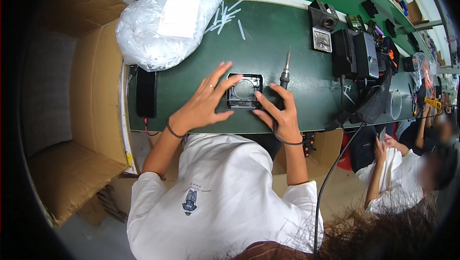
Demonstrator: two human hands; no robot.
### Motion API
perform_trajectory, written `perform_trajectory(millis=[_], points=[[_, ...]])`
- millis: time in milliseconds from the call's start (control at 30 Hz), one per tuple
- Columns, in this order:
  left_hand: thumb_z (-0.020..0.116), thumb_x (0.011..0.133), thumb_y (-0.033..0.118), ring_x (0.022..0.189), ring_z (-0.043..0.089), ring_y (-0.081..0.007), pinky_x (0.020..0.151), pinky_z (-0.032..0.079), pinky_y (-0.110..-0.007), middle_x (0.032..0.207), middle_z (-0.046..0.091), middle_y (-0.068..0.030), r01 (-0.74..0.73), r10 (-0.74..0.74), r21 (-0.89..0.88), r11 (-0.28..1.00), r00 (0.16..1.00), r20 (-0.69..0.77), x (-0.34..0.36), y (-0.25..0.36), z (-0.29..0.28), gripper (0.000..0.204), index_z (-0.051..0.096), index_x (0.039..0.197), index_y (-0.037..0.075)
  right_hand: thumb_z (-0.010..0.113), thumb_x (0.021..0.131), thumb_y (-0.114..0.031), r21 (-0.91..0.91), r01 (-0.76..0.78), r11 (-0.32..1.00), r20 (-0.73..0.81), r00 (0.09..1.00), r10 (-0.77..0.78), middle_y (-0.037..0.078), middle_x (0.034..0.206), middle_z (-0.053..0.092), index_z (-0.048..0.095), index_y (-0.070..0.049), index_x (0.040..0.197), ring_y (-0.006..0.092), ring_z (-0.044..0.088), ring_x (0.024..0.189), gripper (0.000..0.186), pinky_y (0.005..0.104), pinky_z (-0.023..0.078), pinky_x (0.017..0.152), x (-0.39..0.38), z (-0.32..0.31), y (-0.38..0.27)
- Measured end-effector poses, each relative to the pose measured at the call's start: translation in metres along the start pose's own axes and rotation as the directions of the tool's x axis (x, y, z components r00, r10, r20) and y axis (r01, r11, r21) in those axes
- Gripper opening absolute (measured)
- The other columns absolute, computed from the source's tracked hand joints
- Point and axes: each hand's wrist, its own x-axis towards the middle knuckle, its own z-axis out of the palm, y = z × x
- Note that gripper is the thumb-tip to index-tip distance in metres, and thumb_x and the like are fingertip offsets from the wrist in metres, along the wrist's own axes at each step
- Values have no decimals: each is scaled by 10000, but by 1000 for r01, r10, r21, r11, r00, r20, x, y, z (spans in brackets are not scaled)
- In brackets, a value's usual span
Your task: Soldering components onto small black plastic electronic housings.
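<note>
A small square black housing with a round clear ring in its middle lies flat on the green table in front of me. My left hand is spread at its left side, index fingertip at the upper left corner and thumb by the lower left. On the right, my right hand holds a soldering iron, its metal tip pointing away from me. One finger of that hand reaches the housing's right edge. The iron's cable runs under the palm and across the wrist.
A clear plastic bag of parts stands back left, with loose white strips beside it. A black phone-like slab lies left. A soldering stand and black station sit right. Cardboard box far left; another person right.
</note>
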Motion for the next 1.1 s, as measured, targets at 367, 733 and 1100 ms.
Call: perform_trajectory(millis=[367,733,1100], points=[[935,711,62,1418,536,-376,1175,483,-460,1594,464,-183,-63,46,-54,997,963,-264,21,-21,4,886,562,1514,68,672,1031,-153,646,85,759,-559,729,394,212,1196,571,514,-3,1115,275,707,760,233,375,625,649,-39,16,-2],[937,670,1,1405,570,-357,1172,497,-451,1589,479,-195,-92,78,-30,995,945,-317,21,-29,7,865,623,1476,35,815,920,-30,487,-75,870,-466,820,331,224,1070,665,620,28,984,300,748,861,214,398,709,665,-45,25,1],[945,655,30,1359,591,-352,1115,534,-437,1572,520,-186,-97,80,-32,995,940,-333,22,-31,8,852,652,1455,59,857,865,4,529,-101,842,-445,812,377,240,1020,741,674,17,966,308,793,830,209,408,696,737,-42,26,-2]])
